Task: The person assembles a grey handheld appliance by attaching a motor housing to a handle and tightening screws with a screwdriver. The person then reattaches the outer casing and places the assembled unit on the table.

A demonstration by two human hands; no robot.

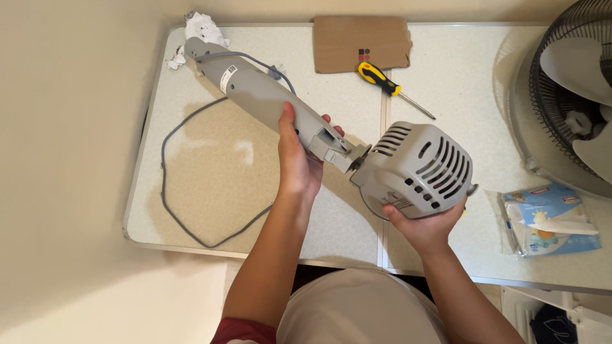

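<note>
A grey fan body lies across the table: a long neck column (255, 95) joined to a vented motor housing (417, 169). My left hand (296, 162) grips the column close to the joint, thumb on top. My right hand (424, 226) cups the housing from below, at its near side. A grey power cord (191, 185) runs from the column's far end and loops over the table's left part.
A yellow-and-black screwdriver (382, 79) lies beside a cardboard piece (360, 41) at the back. A fan cage with blades (574, 89) stands at the right. A wet-wipes pack (551, 220) lies near right. Crumpled tissue (201, 28) sits at the back left corner of the white table (446, 83).
</note>
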